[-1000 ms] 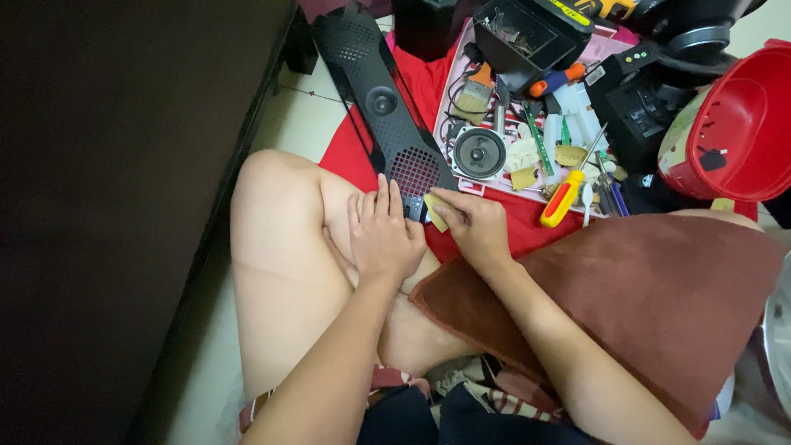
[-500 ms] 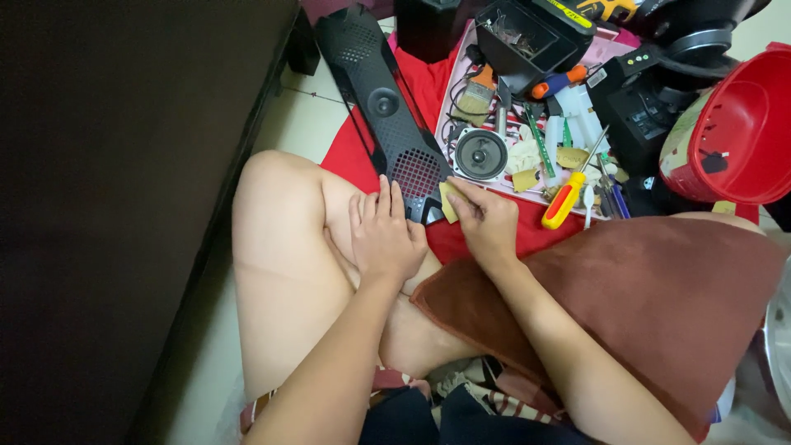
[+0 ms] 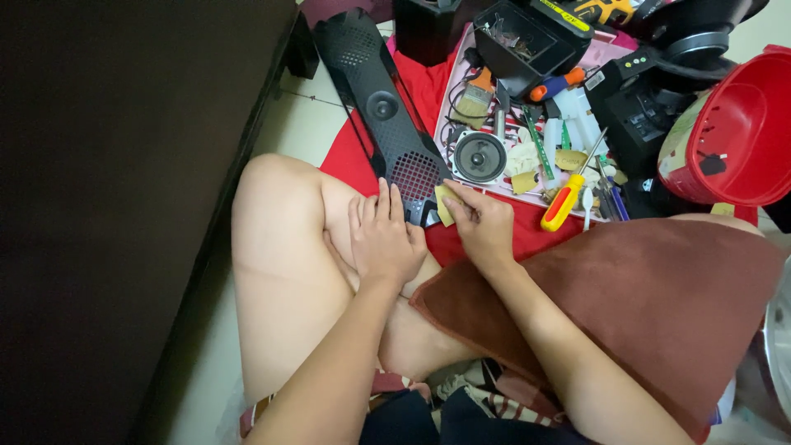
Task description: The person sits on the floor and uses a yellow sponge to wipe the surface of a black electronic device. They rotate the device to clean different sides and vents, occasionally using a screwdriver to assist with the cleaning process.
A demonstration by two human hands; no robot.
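A long black perforated speaker panel (image 3: 380, 107) lies on a red cloth (image 3: 428, 99), its near end resting against my leg. My left hand (image 3: 381, 239) lies flat on my thigh with its fingertips on the panel's near end. My right hand (image 3: 479, 222) pinches a small tan piece of sandpaper (image 3: 445, 203) against the panel's near corner. A brown cloth (image 3: 643, 305) covers my right leg under that forearm.
A pink tray (image 3: 527, 124) holds a round speaker driver (image 3: 479, 156), a paintbrush (image 3: 476, 95), a yellow-and-red screwdriver (image 3: 568, 198) and several small parts. A red bucket (image 3: 733, 140) stands at right, black devices at the back, dark furniture (image 3: 124, 181) along the left.
My right hand has slid the sandpaper a little along the panel's near corner. The left hand has stayed where it was.
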